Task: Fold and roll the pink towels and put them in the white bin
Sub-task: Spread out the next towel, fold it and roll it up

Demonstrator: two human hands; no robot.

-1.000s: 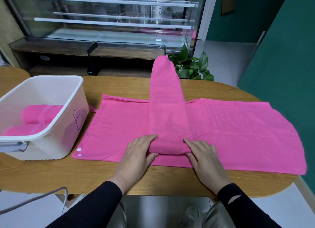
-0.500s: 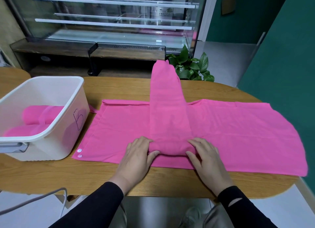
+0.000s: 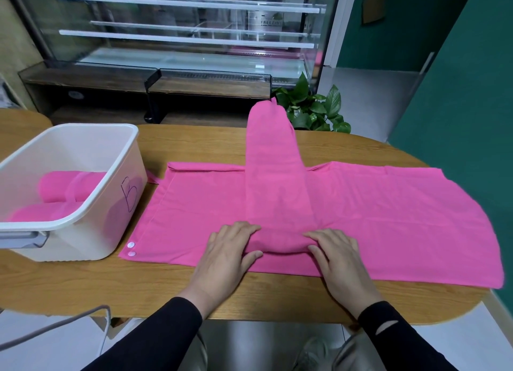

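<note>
A long narrow folded pink towel [image 3: 277,181] lies front to back across a second pink towel [image 3: 402,220] spread flat on the wooden table [image 3: 138,284]. Its near end is wound into a short roll [image 3: 279,243]. My left hand [image 3: 227,254] grips the roll's left end, fingers on top and thumb beneath. My right hand [image 3: 340,259] holds the right end the same way. The white bin [image 3: 91,204] stands at the left with two rolled pink towels [image 3: 63,187] inside.
A potted green plant [image 3: 313,109] sits behind the table's far edge, right beside the strip's far end. A glass display case [image 3: 180,37] fills the background. A grey cable [image 3: 55,326] hangs off the front left. A green wall closes the right side.
The roll under my hands has grown slightly thicker, and the strip's far end has drawn a little nearer. Both hands stay at the roll's ends.
</note>
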